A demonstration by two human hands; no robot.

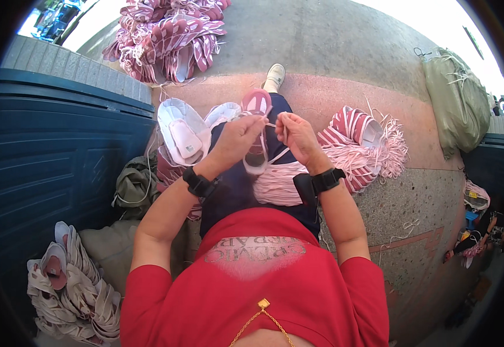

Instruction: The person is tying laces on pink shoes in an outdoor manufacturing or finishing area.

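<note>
A pink and white shoe upper (256, 102) lies over my lap, its toe end pointing away from me. Above it, my left hand (241, 137) and my right hand (299, 139) are close together, both with fingers pinched. A pale shoelace (271, 125) stretches between their fingertips. Part of the upper is hidden behind my left hand. Across my right thigh hangs a thick bundle of pale pink laces (278, 186). Just left of my hands rest white-lined shoe uppers (178, 124), their insides showing.
Striped pink uppers (350, 127) with loose laces lie at the right. A large heap of uppers (174, 37) stands far left, and pale uppers (70, 283) are stacked near left. A blue metal door (61, 144) borders the left; a green sack (455, 95) leans at the right.
</note>
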